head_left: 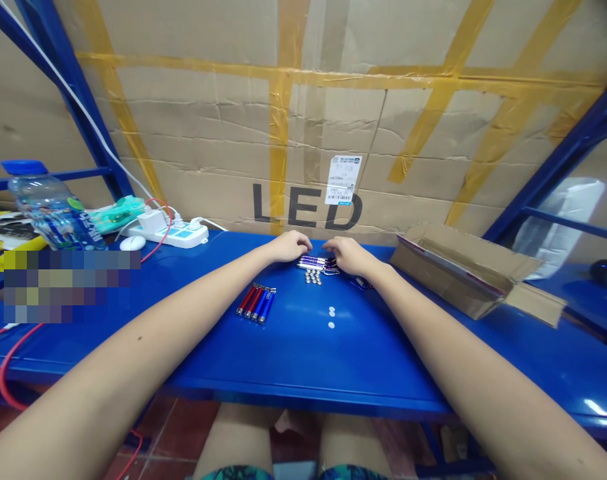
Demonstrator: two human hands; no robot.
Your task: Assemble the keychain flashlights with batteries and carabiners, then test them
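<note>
Both arms reach far across the blue metal shelf [303, 360]. My left hand [289, 245] and my right hand [348, 255] curl their fingers on a row of small purple and silver keychain flashlights [314, 262] lying between them. Just in front of that row sits a cluster of small silver button cells [313, 277]. A separate bunch of red and blue flashlights [256, 302] lies nearer me on the left. Two white round discs [331, 317] rest on the shelf near the middle.
An open cardboard box [471, 277] lies on its side at the right. At the left are a water bottle [53, 210], a white power strip [167, 232] with chargers and a red cable [6, 370]. A taped cardboard wall marked LED [303, 133] stands behind.
</note>
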